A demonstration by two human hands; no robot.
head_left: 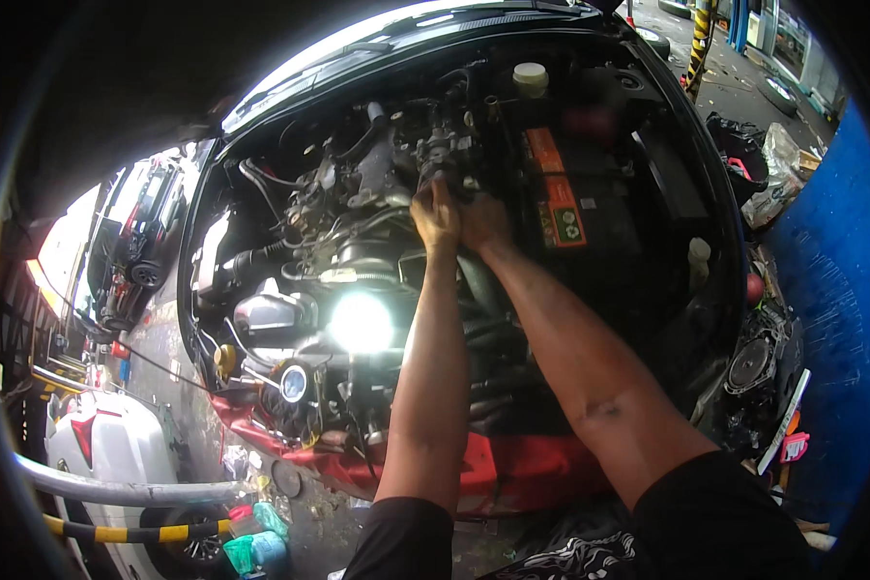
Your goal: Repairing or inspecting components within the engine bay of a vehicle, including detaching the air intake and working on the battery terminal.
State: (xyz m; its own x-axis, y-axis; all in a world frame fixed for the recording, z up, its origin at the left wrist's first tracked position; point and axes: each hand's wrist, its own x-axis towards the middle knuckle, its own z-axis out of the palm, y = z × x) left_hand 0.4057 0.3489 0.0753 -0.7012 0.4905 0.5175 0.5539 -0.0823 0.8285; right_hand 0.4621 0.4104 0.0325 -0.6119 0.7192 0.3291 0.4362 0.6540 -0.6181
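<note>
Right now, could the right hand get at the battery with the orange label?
Probably yes: the right hand is just left of the battery, with no obvious barrier between. That hand's fingertips are hidden, so whether they're occupied is unclear.

Blue panel [831, 300] beyond the right edge of the engine bay [698, 121], yellow-and-black post [699, 48] past its far right corner, littered grey floor [735, 89], bright light [72, 227] beyond its left edge

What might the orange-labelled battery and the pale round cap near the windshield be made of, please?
The battery case looks like matte black plastic, its dark surface showing little shine. The pale cap: probably smooth plastic, evenly off-white without metallic glint.
</note>
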